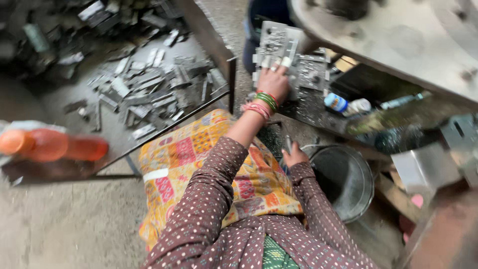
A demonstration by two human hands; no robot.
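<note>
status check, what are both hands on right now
Left hand pressed on flat metal plates at the press bed. Right hand low by the metal bucket, grip unclear. Small bottle lies beside the plates.

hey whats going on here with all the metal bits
A seated person reaches the left hand up onto a pale punched metal plate at a machine bed, fingers taped. The right hand rests low near a grey metal bucket. A heap of cut metal strips lies on the tray alongside.
</note>
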